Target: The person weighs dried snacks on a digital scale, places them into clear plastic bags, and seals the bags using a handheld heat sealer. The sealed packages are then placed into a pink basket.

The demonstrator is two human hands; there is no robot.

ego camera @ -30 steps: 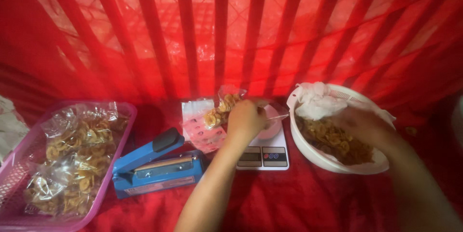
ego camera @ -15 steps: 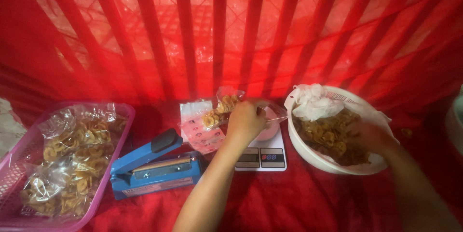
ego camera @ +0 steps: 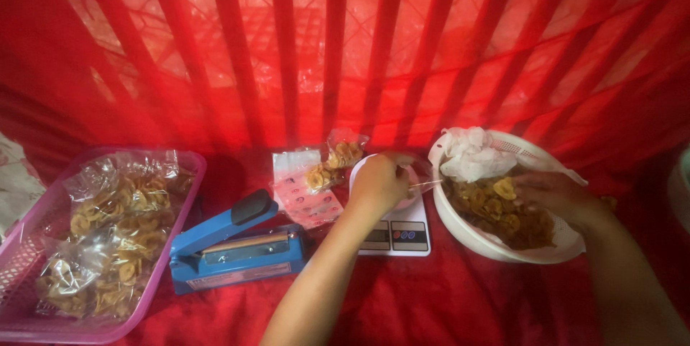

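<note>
- Head view: left hand (ego camera: 379,182) sits curled over a small pink bowl (ego camera: 410,191) on a white kitchen scale (ego camera: 402,234); fingers closed on a clear plastic bag's (ego camera: 420,173) edge, grip partly blurred.
- Right hand (ego camera: 550,195) rests inside a white colander bowl (ego camera: 496,245) at 3 o'clock, fingers bent among golden chips (ego camera: 496,202); whether they grasp any, I cannot tell.
- Crumpled white paper (ego camera: 471,155) lies at the colander's far rim.
- Two filled clear chip packets (ego camera: 334,163) lie at 12 o'clock of the scale, on a pink-printed sheet (ego camera: 309,199).
- Blue heat sealer (ego camera: 233,249) stands at 9 o'clock.
- Pink basket (ego camera: 21,260) at far left holds bagged chips (ego camera: 115,231).
</note>
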